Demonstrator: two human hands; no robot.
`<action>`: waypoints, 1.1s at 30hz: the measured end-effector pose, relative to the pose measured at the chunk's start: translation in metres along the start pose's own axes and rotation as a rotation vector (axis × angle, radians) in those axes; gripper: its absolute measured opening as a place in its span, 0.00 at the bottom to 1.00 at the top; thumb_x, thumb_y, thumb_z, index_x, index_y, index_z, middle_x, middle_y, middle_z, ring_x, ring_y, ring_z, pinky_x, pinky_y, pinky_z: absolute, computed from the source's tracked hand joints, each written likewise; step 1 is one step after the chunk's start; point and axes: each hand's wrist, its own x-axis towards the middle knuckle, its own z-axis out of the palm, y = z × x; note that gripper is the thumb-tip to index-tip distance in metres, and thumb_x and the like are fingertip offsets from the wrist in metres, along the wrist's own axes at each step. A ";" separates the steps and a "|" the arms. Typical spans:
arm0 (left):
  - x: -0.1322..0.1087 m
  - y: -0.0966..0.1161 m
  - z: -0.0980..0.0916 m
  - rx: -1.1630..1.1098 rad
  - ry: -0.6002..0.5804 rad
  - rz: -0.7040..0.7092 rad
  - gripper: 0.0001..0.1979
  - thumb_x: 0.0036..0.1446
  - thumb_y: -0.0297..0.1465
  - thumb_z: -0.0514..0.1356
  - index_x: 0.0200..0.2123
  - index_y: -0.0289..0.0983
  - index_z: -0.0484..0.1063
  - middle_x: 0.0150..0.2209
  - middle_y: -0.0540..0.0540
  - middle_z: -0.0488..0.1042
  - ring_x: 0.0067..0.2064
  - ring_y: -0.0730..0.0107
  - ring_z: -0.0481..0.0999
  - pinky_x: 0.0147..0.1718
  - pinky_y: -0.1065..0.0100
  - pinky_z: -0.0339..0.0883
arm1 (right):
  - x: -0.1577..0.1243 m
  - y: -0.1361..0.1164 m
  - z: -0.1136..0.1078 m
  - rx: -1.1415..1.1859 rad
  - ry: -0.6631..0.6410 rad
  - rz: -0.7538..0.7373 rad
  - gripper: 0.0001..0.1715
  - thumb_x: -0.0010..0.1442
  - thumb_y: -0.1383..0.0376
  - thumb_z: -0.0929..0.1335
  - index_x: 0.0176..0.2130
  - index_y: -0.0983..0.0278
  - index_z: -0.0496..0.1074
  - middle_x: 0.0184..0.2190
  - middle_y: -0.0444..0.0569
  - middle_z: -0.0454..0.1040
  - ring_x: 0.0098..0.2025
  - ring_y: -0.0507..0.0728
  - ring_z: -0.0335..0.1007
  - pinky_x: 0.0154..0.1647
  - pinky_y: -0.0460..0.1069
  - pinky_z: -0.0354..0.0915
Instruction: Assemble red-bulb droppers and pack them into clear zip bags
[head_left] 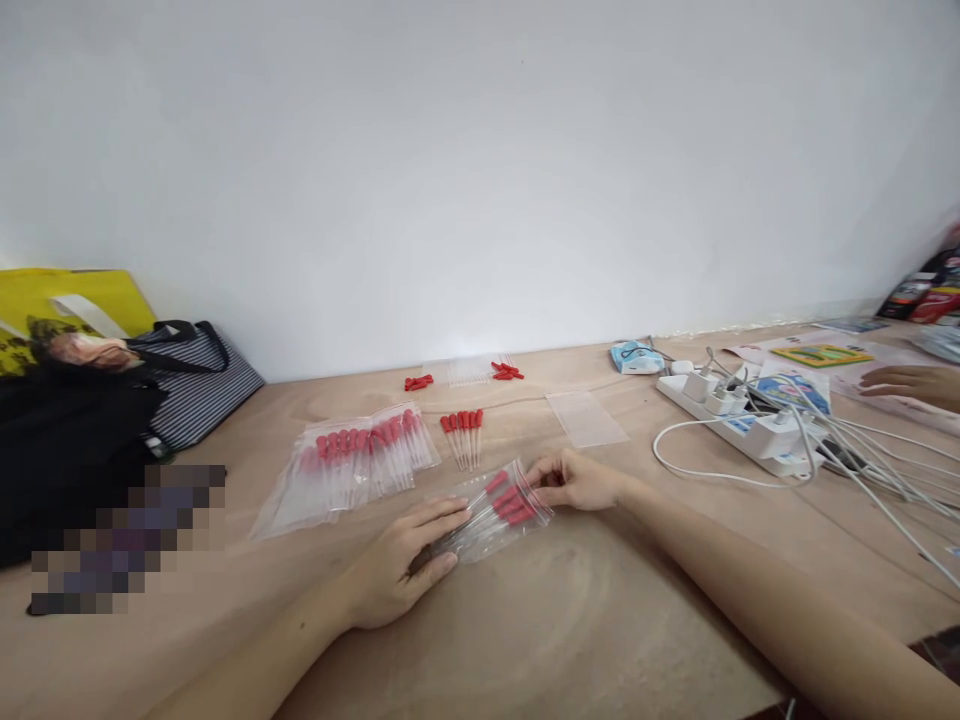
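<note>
A clear zip bag (480, 545) with several red-bulbed droppers (516, 503) inside lies just above the table between my hands. My left hand (394, 565) holds its lower left end, with the thumb below and fingers on top. At the other end, by the red bulbs, my right hand (574, 482) pinches the bag's mouth edge. Just behind the bag, several loose droppers (463, 430) lie side by side in a fan. To the left, a row of overlapping filled zip bags (360, 460) holds more droppers.
A flat clear bag (587, 418) lies right of the loose droppers. Red rubber bulbs (508, 371) and thin clear tubes (469, 371) rest near the wall. A power strip (739, 425) with trailing white cables takes up the right side. Bags (187, 385) stand left; another person's hand (911, 385) is far right.
</note>
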 end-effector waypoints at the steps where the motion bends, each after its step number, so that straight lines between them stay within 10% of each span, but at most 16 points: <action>1: 0.000 -0.001 0.000 0.000 -0.005 0.002 0.21 0.58 0.33 0.49 0.55 0.42 0.57 0.58 0.46 0.57 0.58 0.61 0.55 0.54 0.54 0.53 | 0.001 0.000 -0.004 0.011 -0.013 0.026 0.15 0.45 0.58 0.69 0.28 0.68 0.74 0.23 0.44 0.71 0.25 0.49 0.63 0.27 0.44 0.60; 9: -0.001 -0.004 0.000 0.003 -0.032 0.063 0.19 0.59 0.30 0.48 0.54 0.49 0.59 0.58 0.50 0.55 0.59 0.59 0.53 0.54 0.53 0.51 | 0.076 0.017 -0.021 -0.244 0.479 0.164 0.08 0.47 0.64 0.66 0.27 0.67 0.72 0.26 0.45 0.72 0.27 0.49 0.64 0.29 0.44 0.60; 19: -0.003 -0.002 -0.003 -0.053 -0.043 0.047 0.19 0.58 0.30 0.49 0.53 0.47 0.60 0.58 0.49 0.57 0.58 0.60 0.54 0.54 0.54 0.52 | 0.153 0.021 -0.008 -0.260 0.644 0.261 0.08 0.44 0.62 0.69 0.22 0.65 0.70 0.24 0.48 0.72 0.29 0.54 0.68 0.31 0.47 0.60; 28: -0.003 0.002 -0.005 -0.040 -0.023 0.039 0.18 0.58 0.31 0.49 0.53 0.46 0.61 0.57 0.49 0.57 0.58 0.59 0.54 0.54 0.53 0.52 | 0.079 0.001 -0.026 0.037 0.864 0.064 0.16 0.55 0.53 0.58 0.29 0.64 0.60 0.25 0.44 0.68 0.23 0.47 0.63 0.24 0.43 0.60; 33: -0.002 -0.006 -0.001 -0.028 -0.003 0.074 0.20 0.58 0.31 0.49 0.54 0.47 0.59 0.58 0.50 0.57 0.58 0.59 0.55 0.54 0.54 0.53 | 0.013 0.005 -0.028 0.351 0.973 -0.126 0.23 0.45 0.47 0.65 0.29 0.62 0.56 0.20 0.39 0.65 0.18 0.47 0.60 0.19 0.43 0.58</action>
